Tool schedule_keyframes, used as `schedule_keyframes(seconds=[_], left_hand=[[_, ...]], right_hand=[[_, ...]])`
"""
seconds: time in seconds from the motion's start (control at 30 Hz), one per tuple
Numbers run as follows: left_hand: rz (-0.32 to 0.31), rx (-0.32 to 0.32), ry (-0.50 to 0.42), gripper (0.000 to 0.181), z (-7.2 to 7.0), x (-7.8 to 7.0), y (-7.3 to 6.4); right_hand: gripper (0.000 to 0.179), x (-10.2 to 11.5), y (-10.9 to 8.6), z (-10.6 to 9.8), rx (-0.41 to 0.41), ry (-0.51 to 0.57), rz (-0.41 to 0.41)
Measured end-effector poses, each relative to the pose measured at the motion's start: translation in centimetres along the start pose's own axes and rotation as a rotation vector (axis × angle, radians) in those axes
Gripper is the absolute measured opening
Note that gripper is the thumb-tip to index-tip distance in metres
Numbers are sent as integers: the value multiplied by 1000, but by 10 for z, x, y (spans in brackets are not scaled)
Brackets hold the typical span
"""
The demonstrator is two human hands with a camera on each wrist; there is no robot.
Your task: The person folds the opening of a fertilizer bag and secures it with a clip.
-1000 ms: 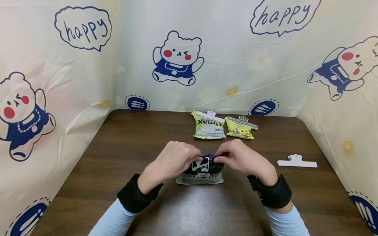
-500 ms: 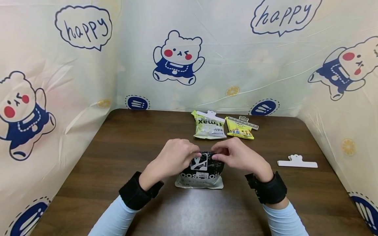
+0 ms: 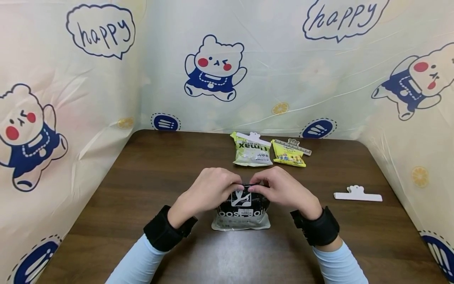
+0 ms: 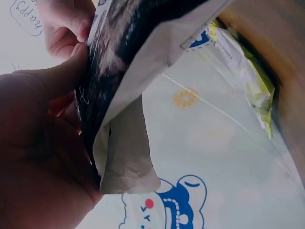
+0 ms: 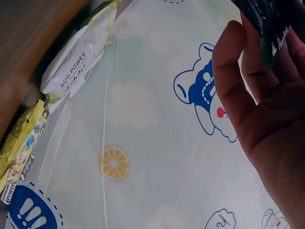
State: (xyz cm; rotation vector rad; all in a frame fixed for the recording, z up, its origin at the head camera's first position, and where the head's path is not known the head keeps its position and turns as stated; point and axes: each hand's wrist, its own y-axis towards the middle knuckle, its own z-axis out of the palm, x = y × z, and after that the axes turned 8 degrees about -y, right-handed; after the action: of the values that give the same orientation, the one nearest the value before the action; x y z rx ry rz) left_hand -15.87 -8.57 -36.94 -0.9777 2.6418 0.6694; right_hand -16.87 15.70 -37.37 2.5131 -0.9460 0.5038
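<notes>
A black and grey plastic pouch [image 3: 242, 217] stands on the table in front of me, white lettering across its front. Its top edge is pinched from the left by my left hand [image 3: 212, 190] and from the right by my right hand [image 3: 286, 188], thumbs on the near side. The fingertips of both hands are close together over the middle of the top edge. In the left wrist view the pouch's pale back [image 4: 157, 52] shows behind the dark front. Only a dark corner of the pouch [image 5: 269, 28] appears between the right hand's fingers in the right wrist view.
A white sealing clip [image 3: 358, 194] lies on the wooden table [image 3: 149, 165] to the right. Farther back are a green and white snack bag [image 3: 252, 152] and a small yellow bag [image 3: 289, 154], each with a clip across its top. A printed curtain [image 3: 156, 71] surrounds the table.
My right hand has shifted left along the pouch's top edge, nearer to my left hand. More of the pouch's front shows, and its base sits slightly closer to me.
</notes>
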Motion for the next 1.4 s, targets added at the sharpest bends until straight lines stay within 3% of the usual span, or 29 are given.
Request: schedule_keyframes(seconds=[0.2, 0.37, 0.57, 0.77, 0.93, 1.03, 1.23, 1.4], left_hand=[[-48, 56, -68, 8, -10, 8, -1], [-85, 51, -176, 10, -17, 22, -2], [-52, 20, -290, 7, -16, 33, -2], [4, 13, -264, 4, -16, 31, -1], [2, 3, -233, 4, -17, 28, -1], [-5, -27, -199, 5, -17, 26, 0], [-1, -50, -130, 6, -16, 21, 0], [21, -50, -99, 8, -14, 13, -2]], right_hand=[[7, -1, 1, 3, -23, 1, -20], [8, -3, 1, 4, -27, 25, -22], [8, -6, 1, 5, -12, 26, -31], [8, -5, 2, 6, -52, 3, -53], [8, -7, 3, 9, -155, -23, -133], [9, -7, 3, 8, -199, -17, -135], [10, -7, 1, 5, -145, 46, -17], [8, -4, 2, 6, -104, 55, -18]])
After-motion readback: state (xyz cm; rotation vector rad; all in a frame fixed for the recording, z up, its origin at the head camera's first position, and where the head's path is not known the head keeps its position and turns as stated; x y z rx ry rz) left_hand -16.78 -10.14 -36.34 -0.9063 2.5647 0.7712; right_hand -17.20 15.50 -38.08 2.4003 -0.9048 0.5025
